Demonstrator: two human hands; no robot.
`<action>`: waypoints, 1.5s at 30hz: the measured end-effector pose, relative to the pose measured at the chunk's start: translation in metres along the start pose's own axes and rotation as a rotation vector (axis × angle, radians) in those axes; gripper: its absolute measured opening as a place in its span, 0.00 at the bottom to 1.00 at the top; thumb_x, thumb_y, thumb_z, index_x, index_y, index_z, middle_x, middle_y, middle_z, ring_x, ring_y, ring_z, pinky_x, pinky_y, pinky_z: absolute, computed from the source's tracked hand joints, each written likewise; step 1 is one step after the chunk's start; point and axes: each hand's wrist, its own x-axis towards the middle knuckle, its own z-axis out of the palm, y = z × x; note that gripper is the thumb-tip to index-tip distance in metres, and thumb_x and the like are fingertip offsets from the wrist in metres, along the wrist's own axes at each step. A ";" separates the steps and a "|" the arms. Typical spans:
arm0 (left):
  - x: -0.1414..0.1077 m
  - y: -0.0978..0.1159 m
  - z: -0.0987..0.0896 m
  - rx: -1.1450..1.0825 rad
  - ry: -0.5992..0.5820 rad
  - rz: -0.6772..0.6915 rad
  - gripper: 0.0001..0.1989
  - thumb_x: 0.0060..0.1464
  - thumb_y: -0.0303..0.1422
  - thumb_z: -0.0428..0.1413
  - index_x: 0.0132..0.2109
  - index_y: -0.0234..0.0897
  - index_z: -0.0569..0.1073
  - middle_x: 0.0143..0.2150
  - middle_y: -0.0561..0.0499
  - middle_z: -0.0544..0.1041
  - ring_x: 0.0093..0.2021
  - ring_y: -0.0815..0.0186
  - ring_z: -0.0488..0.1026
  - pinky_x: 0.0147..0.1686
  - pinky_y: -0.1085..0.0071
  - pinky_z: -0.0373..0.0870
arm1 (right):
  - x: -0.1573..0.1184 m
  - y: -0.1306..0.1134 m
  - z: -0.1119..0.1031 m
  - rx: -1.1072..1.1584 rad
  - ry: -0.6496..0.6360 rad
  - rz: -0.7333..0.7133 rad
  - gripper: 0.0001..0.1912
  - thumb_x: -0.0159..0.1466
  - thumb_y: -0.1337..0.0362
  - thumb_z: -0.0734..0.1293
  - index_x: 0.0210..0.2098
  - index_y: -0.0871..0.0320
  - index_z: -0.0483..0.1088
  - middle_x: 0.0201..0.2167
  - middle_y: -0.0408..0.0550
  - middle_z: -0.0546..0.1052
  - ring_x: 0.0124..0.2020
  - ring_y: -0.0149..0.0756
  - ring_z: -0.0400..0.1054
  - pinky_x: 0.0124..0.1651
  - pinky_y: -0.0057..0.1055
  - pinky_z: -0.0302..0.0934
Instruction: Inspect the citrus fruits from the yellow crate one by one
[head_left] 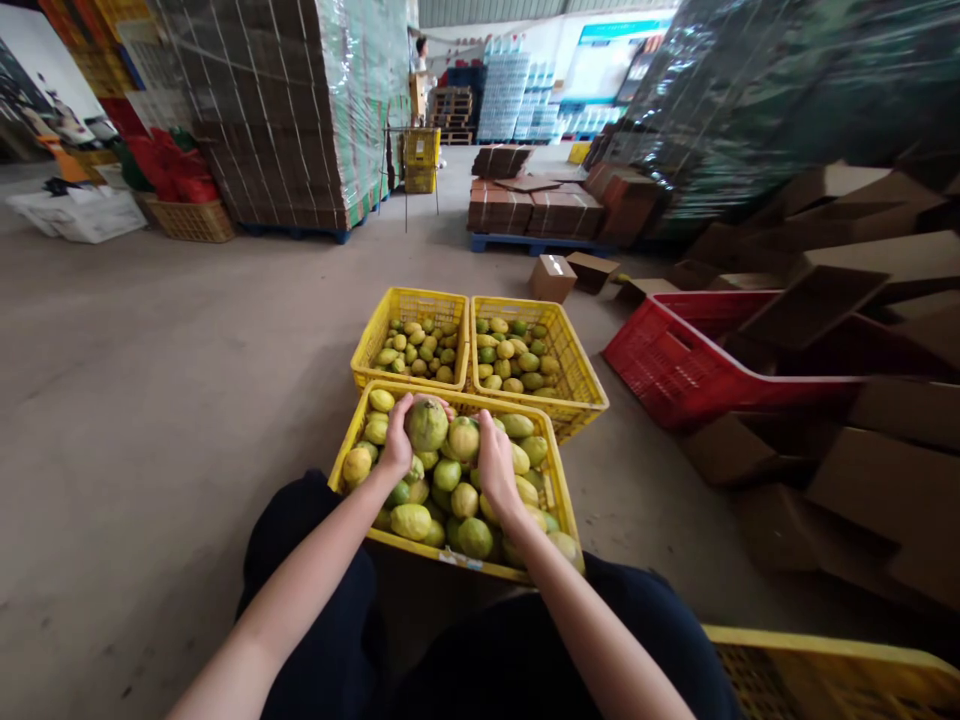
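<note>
A yellow plastic crate (343,430) full of yellow-green, lemon-like fruit stands in front of my knees. Above its far half, my left hand (398,438) curls round a large greenish fruit (428,424). My right hand (496,462) is cupped beside a smaller, paler fruit (463,438), its fingers closed against the far side, which I cannot see. Both hands are close together, the two fruits side by side between them. More fruit (410,521) lies loose in the crate beneath.
Two more yellow crates, left (361,350) and right (577,375), hold similar fruit just beyond. To the right are a red crate (667,350) and piled cardboard boxes (862,500). Another yellow crate (832,645) edges in at lower right. Wrapped pallet stacks (270,120) stand farther back.
</note>
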 end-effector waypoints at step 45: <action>0.014 -0.006 0.000 -0.207 0.152 -0.182 0.13 0.59 0.34 0.48 0.35 0.37 0.76 0.30 0.46 0.79 0.43 0.56 0.80 0.48 0.62 0.76 | 0.014 -0.008 0.019 0.445 0.029 0.300 0.27 0.56 0.35 0.61 0.26 0.53 0.64 0.15 0.42 0.67 0.22 0.39 0.66 0.19 0.31 0.57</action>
